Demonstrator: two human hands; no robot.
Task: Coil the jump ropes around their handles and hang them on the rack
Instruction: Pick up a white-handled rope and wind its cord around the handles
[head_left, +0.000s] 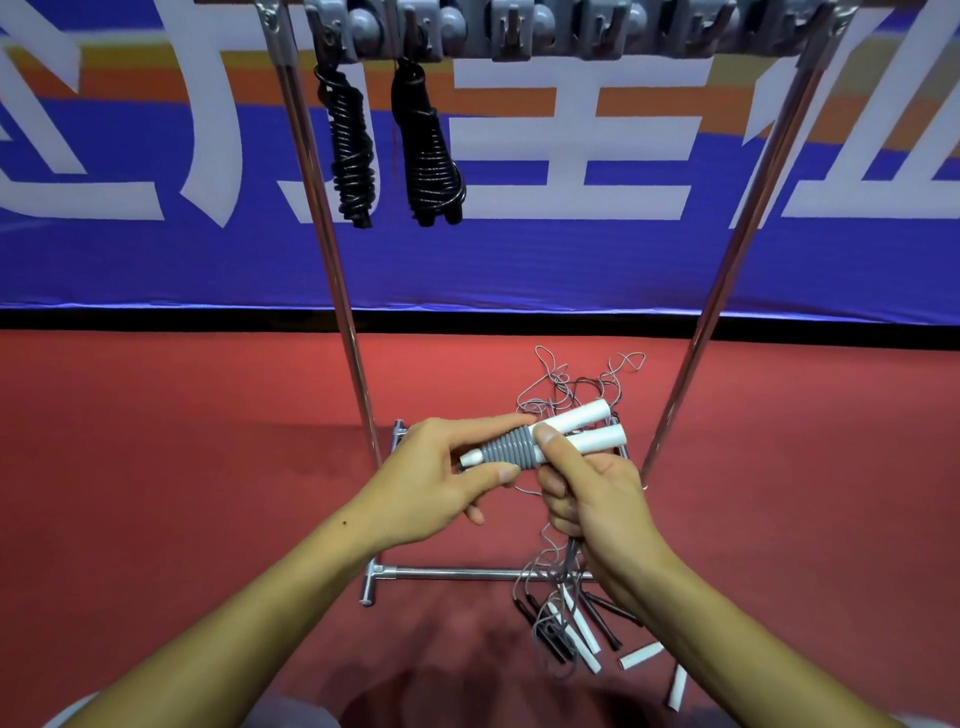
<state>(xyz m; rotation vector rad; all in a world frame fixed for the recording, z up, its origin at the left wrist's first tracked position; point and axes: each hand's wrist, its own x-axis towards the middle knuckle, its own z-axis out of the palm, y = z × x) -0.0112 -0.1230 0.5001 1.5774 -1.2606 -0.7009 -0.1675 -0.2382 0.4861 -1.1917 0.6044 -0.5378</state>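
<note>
Two white jump-rope handles (587, 428) lie side by side in front of me, with grey rope (506, 448) coiled tightly round their near half. My left hand (441, 478) grips the coiled end between thumb and fingers. My right hand (587, 493) pinches the handles at the edge of the coil with its thumb on top, and the loose grey rope runs down under its curled fingers. Two black coiled jump ropes (349, 150) (431, 156) hang from hooks at the left end of the rack (519, 28).
The rack's chrome uprights (337, 291) (722, 291) and floor bar (467, 574) frame my hands. A tangle of loose grey rope (576, 384) lies on the red floor behind, and several white and black handles (582, 634) lie near my right forearm. A blue banner stands behind.
</note>
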